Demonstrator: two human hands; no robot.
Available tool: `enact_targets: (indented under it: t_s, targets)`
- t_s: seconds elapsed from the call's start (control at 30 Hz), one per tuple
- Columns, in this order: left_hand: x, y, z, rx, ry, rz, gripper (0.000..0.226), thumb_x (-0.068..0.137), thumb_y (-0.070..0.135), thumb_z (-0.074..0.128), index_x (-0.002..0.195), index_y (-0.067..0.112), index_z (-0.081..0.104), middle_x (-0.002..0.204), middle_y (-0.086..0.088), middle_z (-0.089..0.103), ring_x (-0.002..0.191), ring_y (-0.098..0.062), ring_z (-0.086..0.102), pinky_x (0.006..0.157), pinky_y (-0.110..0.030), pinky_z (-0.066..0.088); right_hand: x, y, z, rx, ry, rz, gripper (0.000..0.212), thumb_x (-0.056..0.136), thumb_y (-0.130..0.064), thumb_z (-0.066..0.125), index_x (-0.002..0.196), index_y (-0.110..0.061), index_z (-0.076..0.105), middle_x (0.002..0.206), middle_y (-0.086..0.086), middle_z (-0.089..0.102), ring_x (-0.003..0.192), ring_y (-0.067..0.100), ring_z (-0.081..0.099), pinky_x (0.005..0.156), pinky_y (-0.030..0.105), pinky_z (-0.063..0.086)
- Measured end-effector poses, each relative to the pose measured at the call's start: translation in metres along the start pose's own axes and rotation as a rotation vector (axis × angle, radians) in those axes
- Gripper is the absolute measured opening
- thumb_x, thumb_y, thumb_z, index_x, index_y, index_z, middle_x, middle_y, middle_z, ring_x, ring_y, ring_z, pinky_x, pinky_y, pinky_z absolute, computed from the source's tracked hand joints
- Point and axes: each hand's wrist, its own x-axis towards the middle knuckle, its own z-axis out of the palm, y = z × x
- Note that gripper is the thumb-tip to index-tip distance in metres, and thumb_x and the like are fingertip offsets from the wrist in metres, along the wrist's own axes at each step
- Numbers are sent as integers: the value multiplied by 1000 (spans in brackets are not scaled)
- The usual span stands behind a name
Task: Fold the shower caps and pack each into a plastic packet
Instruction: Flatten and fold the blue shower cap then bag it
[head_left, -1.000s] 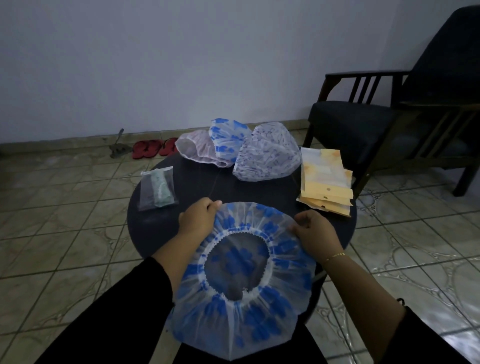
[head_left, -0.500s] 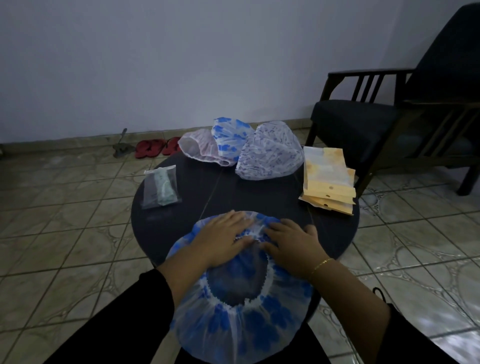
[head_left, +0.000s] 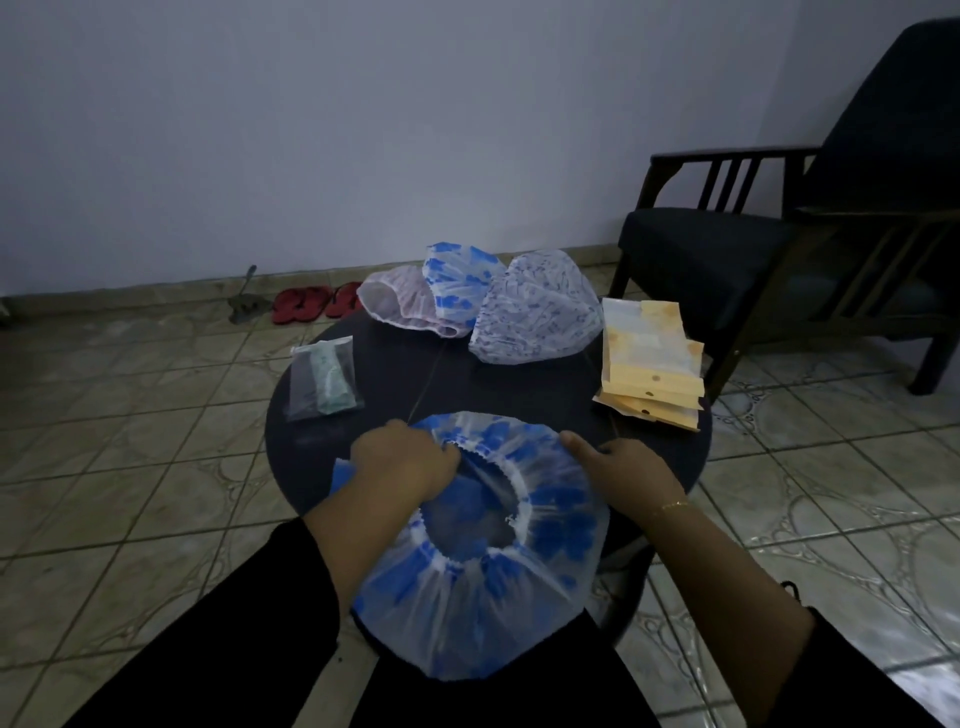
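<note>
- Far left of the round dark table (head_left: 670, 467) there's one clear packet (head_left: 324, 378) with a greenish cap already inside, so at least one looks done.
- Left hand (head_left: 402, 460) sits on the left side of the blue-and-clear shower cap (head_left: 483, 561), fingers curled down into the plastic near the elastic rim. I'd say it's bunching or pinching the film, but the fingertips are hidden.
- The cap itself lies opening-up on the near edge of the table, its front part hanging off toward the person's lap. Looks super light, floppy and slick. It'll probably spring back out of a fold, so holding it by the ruffled elastic band seems the better bet.
- Right hand (head_left: 621, 465) rests on the cap's right edge; can't tell if it's gripping or just pressing.
- Behind: three more caps (head_left: 530, 317) waiting, and to the right a stack of yellowish packets (head_left: 649, 364).
</note>
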Motion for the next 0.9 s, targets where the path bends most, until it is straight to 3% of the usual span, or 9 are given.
enact_targets:
  t_s: [0.1, 0.2, 0.27, 0.37, 0.43, 0.57, 0.67, 0.73, 0.9]
  targets:
    - [-6, -9, -11, -123, -131, 30, 71, 92, 64, 19, 146, 21, 33, 151, -12, 27, 133, -28, 36, 102, -40, 35, -6, -7, -8, 165, -99, 0, 57, 79, -63, 59, 58, -11, 45, 61, 4, 43, 55, 15, 44, 53, 28, 33]
    - [-8, -17, -23, -324, -276, 25, 74, 91, 65, 27, 148, 18, 29, 156, -11, 23, 138, -29, 32, 109, -37, 30, -7, -8, -8, 152, -127, -73, 28, 84, -33, 68, 80, -7, 58, 80, 7, 55, 68, 14, 50, 62, 26, 40]
    - [-1, -19, -25, -291, -226, 18, 73, 92, 63, 28, 145, 14, 35, 153, -11, 30, 134, -29, 38, 108, -37, 33, -4, -8, -7, 164, -78, -153, 18, 86, -21, 67, 99, -10, 60, 94, 6, 59, 78, 15, 52, 72, 28, 42]
    - [10, -22, -25, -264, 14, -3, 59, 95, 50, 31, 135, 11, 47, 140, -13, 46, 121, -30, 48, 94, -37, 42, -5, -9, -7, 281, -145, -239, 28, 85, -12, 67, 111, -19, 59, 99, -1, 60, 87, 12, 55, 77, 27, 43]
    - [19, -20, -19, -423, 111, 21, 54, 95, 51, 34, 131, 14, 47, 133, -10, 51, 117, -30, 51, 92, -38, 43, -6, -10, -8, 335, -202, -294, 30, 84, -10, 67, 111, -22, 59, 100, -3, 61, 89, 12, 57, 74, 24, 46]
    - [34, -15, 1, -696, -7, 142, 45, 95, 57, 35, 121, 25, 52, 125, -5, 56, 111, -26, 54, 101, -45, 39, -5, -8, -9, 427, -247, -314, 27, 84, -11, 68, 104, -27, 60, 94, -7, 64, 84, 7, 60, 63, 17, 46]
    - [36, -16, 14, -774, 44, 193, 29, 100, 43, 37, 85, 21, 47, 90, -4, 54, 77, -17, 50, 73, -34, 41, -1, -2, -7, 450, -210, -279, 17, 84, -19, 69, 100, -24, 62, 88, -6, 64, 77, 7, 61, 57, 16, 45]
    - [36, -18, 21, -814, 86, 207, 28, 101, 38, 37, 84, 17, 44, 82, -4, 50, 70, -16, 46, 65, -33, 36, 2, 1, -6, 422, -147, -245, 17, 88, -29, 64, 98, -16, 66, 85, -1, 65, 72, 9, 60, 56, 17, 45]
    - [40, -25, 31, -831, 263, 144, 29, 101, 38, 35, 93, 13, 47, 86, -7, 55, 79, -25, 53, 69, -37, 40, 20, 6, 0, 319, 106, -97, 35, 89, -35, 62, 81, -2, 67, 76, 13, 58, 65, 20, 51, 62, 31, 44]
